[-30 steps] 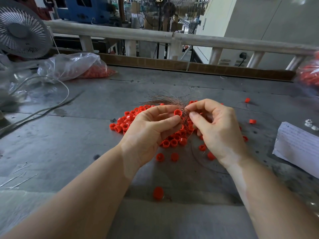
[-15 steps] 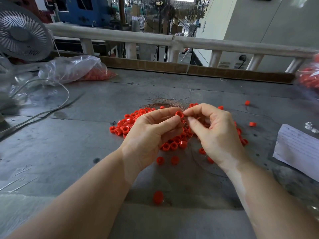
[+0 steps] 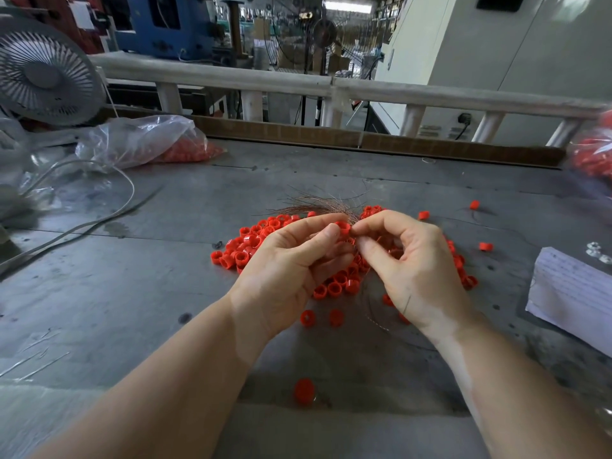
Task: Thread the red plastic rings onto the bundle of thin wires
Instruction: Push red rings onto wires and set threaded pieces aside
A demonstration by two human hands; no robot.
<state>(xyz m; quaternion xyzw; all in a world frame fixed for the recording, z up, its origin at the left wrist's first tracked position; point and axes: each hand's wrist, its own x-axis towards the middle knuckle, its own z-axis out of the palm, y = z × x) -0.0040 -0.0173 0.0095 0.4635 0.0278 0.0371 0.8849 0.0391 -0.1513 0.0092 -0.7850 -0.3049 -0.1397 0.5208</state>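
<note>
My left hand (image 3: 291, 270) pinches one red ring (image 3: 343, 226) between thumb and forefinger. My right hand (image 3: 410, 270) meets it fingertip to fingertip and pinches the bundle of thin coppery wires (image 3: 318, 205), whose loose ends fan out to the left behind both hands. Where the wires enter the ring is hidden by my fingers. Under the hands lies a pile of red rings (image 3: 251, 245) on the grey metal table (image 3: 132, 279). Stray rings (image 3: 304, 390) lie nearer to me.
A clear plastic bag holding red rings (image 3: 149, 144) lies at the back left beside a fan (image 3: 43, 74). A grey cable (image 3: 82, 223) crosses the left side. A sheet of paper (image 3: 573, 293) lies at the right edge, and another bag of rings (image 3: 592, 157) sits far right.
Both hands have drifted slightly lower in the view and closed together; my right fingertips now touch the ring held by my left hand.
</note>
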